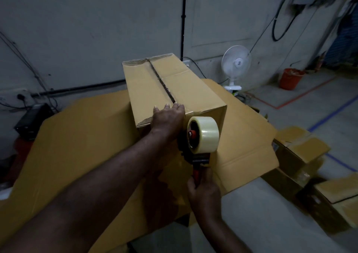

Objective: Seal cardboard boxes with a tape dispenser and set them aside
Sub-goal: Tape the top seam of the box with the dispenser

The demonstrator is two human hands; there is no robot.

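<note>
A long brown cardboard box (151, 82) stands on flattened cardboard sheets, its two top flaps meeting along a dark open seam (162, 82). My left hand (167, 117) lies flat with straight fingers on the near end of the box top, over the seam. My right hand (203, 190) grips the red handle of a tape dispenser (195, 156). Its roll of clear tape (204, 134) is held against the near end face of the box, just below the top edge.
Flattened cardboard sheets (77, 146) cover the work surface. Open cartons (302, 152) sit on the floor to the right. A white fan (235, 63) and an orange bucket (290, 78) stand by the back wall. A black device (33, 119) sits at the left.
</note>
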